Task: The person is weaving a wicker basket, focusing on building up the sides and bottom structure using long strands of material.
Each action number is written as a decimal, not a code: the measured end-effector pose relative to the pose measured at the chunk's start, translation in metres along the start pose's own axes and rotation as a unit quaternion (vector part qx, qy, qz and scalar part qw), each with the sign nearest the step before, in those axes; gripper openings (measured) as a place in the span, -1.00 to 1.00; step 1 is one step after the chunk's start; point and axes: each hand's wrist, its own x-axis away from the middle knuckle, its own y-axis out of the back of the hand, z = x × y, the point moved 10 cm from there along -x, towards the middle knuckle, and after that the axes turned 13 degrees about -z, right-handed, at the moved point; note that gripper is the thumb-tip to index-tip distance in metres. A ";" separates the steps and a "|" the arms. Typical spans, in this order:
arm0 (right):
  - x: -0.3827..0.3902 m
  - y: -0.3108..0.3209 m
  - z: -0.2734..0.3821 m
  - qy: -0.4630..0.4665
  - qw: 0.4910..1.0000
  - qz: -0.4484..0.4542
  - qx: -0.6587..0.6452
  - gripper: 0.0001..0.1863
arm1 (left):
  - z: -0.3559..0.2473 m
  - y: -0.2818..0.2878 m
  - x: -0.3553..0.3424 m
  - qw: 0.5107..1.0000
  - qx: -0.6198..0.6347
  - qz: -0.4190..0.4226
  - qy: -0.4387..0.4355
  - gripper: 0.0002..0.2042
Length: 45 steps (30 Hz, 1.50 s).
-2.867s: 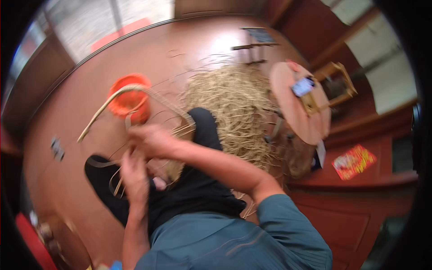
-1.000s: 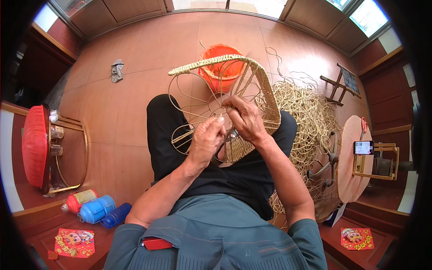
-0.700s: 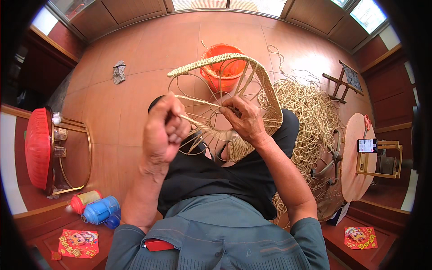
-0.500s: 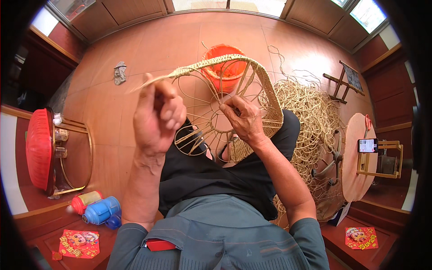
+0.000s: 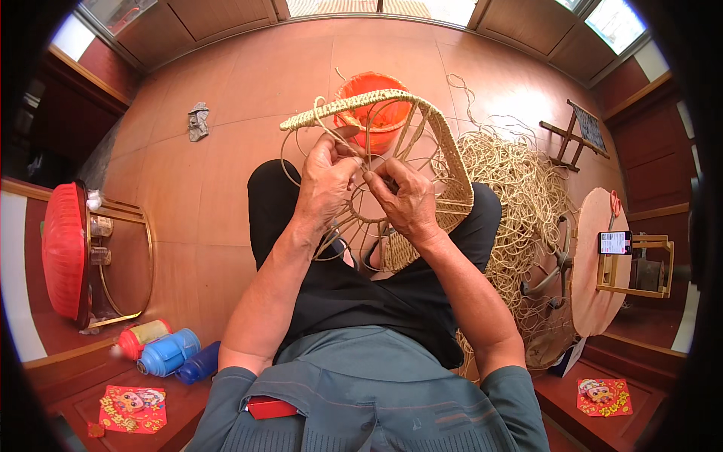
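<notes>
A partly woven basket (image 5: 454, 160) of straw-coloured cord on a thin round-wire frame rests over my lap, its woven rim arching at the far side. My left hand (image 5: 329, 177) is closed in a pinch on the straw cord (image 5: 320, 111), which loops up near the rim. Close beside it, my right hand (image 5: 407, 197) pinches a spoke of the frame, its fingertips almost touching those of the left. Whether cord is also in the right hand's pinch is hidden. Lower spokes run to a small ring between my knees.
Beyond the basket stands an orange-red bucket (image 5: 392, 139). A large heap of loose cord (image 5: 520, 196) lies at my right, by a round board (image 5: 595, 264) with a phone (image 5: 615, 242) and scissors (image 5: 614, 205). Flasks (image 5: 169, 352) and a red basin (image 5: 64, 252) are at left.
My left hand has come down and right from the raised, pulled-out position, bringing the cord beside my right hand, where a loop now shows. The right hand has stayed nearly in place.
</notes>
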 end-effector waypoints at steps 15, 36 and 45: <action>0.003 0.002 0.005 0.015 1.000 0.005 -0.019 -0.74 | -0.009 -0.004 0.003 0.995 -0.084 -0.001 -0.053 -0.81; 0.001 0.000 0.001 -0.019 0.999 0.026 -0.033 -0.76 | -0.017 0.013 0.008 0.806 -0.553 0.007 -0.210 -0.67; 0.003 -0.006 -0.005 -0.023 0.995 0.083 -0.045 -0.75 | 0.010 -0.002 -0.001 0.773 -0.588 0.179 -0.158 -0.67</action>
